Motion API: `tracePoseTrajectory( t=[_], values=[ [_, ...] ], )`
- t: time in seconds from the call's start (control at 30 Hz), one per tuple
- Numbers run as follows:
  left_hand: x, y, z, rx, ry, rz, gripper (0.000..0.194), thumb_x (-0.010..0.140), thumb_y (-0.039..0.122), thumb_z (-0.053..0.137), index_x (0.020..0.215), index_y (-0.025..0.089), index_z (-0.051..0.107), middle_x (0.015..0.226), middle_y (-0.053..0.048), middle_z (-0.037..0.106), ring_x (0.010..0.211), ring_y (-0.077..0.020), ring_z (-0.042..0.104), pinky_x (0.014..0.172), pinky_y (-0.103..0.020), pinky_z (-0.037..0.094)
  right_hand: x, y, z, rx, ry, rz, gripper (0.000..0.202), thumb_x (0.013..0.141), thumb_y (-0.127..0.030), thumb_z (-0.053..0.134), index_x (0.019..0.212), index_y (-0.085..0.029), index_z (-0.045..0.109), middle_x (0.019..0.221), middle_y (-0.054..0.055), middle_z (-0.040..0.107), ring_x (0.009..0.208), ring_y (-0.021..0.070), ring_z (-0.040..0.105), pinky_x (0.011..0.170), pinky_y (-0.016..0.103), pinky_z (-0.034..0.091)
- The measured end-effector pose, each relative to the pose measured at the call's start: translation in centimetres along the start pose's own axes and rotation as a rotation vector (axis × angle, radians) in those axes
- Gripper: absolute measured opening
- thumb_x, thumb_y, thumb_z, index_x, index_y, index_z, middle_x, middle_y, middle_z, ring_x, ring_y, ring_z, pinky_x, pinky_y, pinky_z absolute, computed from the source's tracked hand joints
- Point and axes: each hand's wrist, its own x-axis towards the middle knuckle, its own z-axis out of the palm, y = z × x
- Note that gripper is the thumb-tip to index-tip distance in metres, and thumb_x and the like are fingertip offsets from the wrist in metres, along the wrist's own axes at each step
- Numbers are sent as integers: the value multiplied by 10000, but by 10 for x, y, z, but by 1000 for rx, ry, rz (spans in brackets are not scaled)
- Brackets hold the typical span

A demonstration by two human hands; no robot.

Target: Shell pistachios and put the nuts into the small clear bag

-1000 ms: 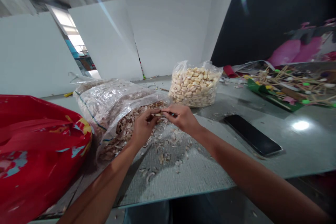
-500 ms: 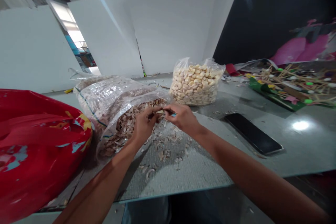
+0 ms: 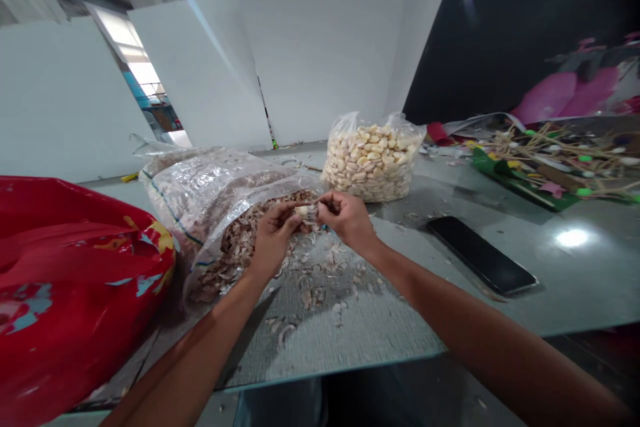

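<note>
1. Husks [image 3: 309,297]: on surface [image 3: 350,341], near side of left hand [image 3: 273,232] and right hand [image 3: 351,221].
2. Phone [image 3: 483,255]: right of right hand.
3. Small pale piece [image 3: 303,211], apparently a bean, slightly blurred: pinched in left hand, right hand gripping its other end.
4. Open husk bag [image 3: 215,177]: just beyond left hand.
5. Bean bag [image 3: 373,163]: beyond right hand.

A smooth grey-green tabletop [image 3: 575,290] stretches across the scene. On its left lies a bulging clear plastic sack [image 3: 210,177], its open mouth full of curled brown peel. Thin brown and whitish flakes [image 3: 309,297] litter the near middle. Far centre stands a clear plastic bag [image 3: 370,163] of cream-coloured kernels; right of the flakes lies a flat black rectangular phone [image 3: 483,253], and far right a dark green sheet [image 3: 497,173] beneath thin tan sticks [image 3: 560,147].
</note>
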Motion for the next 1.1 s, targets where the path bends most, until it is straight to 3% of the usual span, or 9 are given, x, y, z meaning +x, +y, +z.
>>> tracePoseTrajectory(
  t=[0.17,0.3,0.5,0.67,0.93,1.1],
  values=[
    [0,-9,0,-202,-4,-113,270,725,295,726,979,222,668,883,11,633,679,-75,566,614,-197,494,-2,0,1,68,-31,26,130,767,-272,536,801,-156,584,609,-9,598,508,104,560,496,201,439],
    [-1,-8,-1,-159,-7,-137,276,746,286,713,1011,210,687,822,15,621,622,-44,514,583,-156,443,-6,-1,2,90,-78,-31,116,786,-257,527,842,-169,579,669,-11,605,546,94,569,531,199,459],
    [-4,-3,-1,-176,-101,-152,351,759,330,693,1082,196,669,896,-28,661,693,-90,563,628,-197,471,-12,-10,2,17,-158,-108,107,777,-209,527,861,-172,581,681,-18,607,576,84,571,562,191,457],
    [-1,-7,-4,-86,-94,-101,314,795,350,647,1044,161,670,772,-22,652,599,-86,552,575,-202,465,-13,-8,5,101,-199,-41,86,786,-216,492,858,-180,522,652,-29,584,543,88,561,541,206,459],
    [2,-3,-6,-45,-51,-123,313,790,390,634,1008,166,651,717,-10,639,592,-110,581,567,-235,497,-3,0,-3,209,0,63,71,815,-275,435,833,-209,455,573,-64,511,438,84,488,431,192,401],
    [0,5,-4,258,-12,-38,376,720,346,712,1042,164,646,702,5,636,597,-109,592,591,-227,486,0,-3,-9,-73,66,-71,219,830,-352,512,695,-181,525,605,-16,540,531,104,532,523,215,435]
  ],
)
